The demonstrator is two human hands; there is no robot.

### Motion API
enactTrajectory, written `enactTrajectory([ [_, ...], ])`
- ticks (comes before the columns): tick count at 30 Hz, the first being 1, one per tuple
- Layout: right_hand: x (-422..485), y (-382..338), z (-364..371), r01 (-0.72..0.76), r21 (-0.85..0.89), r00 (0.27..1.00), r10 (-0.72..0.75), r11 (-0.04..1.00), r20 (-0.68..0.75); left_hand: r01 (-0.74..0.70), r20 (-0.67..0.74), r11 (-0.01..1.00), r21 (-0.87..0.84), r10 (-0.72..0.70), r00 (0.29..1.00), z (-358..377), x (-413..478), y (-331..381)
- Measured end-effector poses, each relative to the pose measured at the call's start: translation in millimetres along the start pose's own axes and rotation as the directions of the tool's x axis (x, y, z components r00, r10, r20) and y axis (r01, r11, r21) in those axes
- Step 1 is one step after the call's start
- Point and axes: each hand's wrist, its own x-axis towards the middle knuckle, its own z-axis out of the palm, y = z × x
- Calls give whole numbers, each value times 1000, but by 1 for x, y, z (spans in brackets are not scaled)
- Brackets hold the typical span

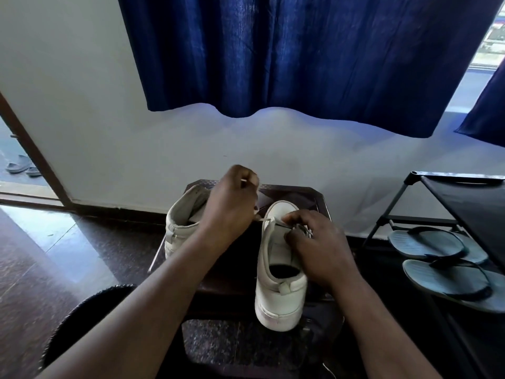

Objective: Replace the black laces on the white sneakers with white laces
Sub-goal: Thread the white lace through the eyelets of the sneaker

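1. White on white: the white lace [269,220] runs taut from the left hand [232,203] to the front eyelets of the near sneaker [278,299], which stands toe-away on the dark desk [300,194].
2. Left hand is raised over the desk, fingers curled tight on the lace, its tip poking out by the knuckles.
3. Right hand [319,247] rests on the near sneaker's upper, fingers pinching the lace at the eyelet row. The eyelets themselves are mostly hidden.
4. Far sneaker [180,214] sits just beside, partly behind the left forearm; its lacing is not visible.
5. Risk: too hard a pull slides the lace through, leaving uneven ends or freeing the short end.
6. Risk: the near sneaker's heel seems to overhang the desk edge. A tug with the right hand lifted could tip it to the floor.
7. Risk: the left forearm crosses the far sneaker and could knock it.
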Motion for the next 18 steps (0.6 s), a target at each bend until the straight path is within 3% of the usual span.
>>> enactTrajectory([
  [2,1,1,0,-15,7,1000,15,1000,-2,-160,84,894,419,138,987,7,-3,-7],
  [4,1,2,1,-26,23,1000,26,999,-12,-265,198,749,607,180,964,11,-4,-13],
  [7,1,5,2,-32,43,999,33,999,-18,-296,274,644,706,137,952,6,-5,-24],
  [10,1,6,3,-30,45,999,31,999,-22,-313,284,657,686,154,946,8,-3,-27],
  [12,1,6,3,-28,53,999,29,998,-30,-229,200,826,515,144,969,14,-2,-21],
  [13,1,7,3,-27,57,999,29,998,-35,-157,154,943,292,116,981,15,0,-16],
  [14,1,7,2,-23,56,999,26,998,-40,-102,115,995,5,101,988,12,1,-9],
  [16,1,7,2,-9,49,999,11,999,-49,-51,72,908,-417,89,993,3,4,3],
  [18,1,7,4,-7,60,999,10,998,-52,-17,49,881,-473,46,998,-4,4,5],
])
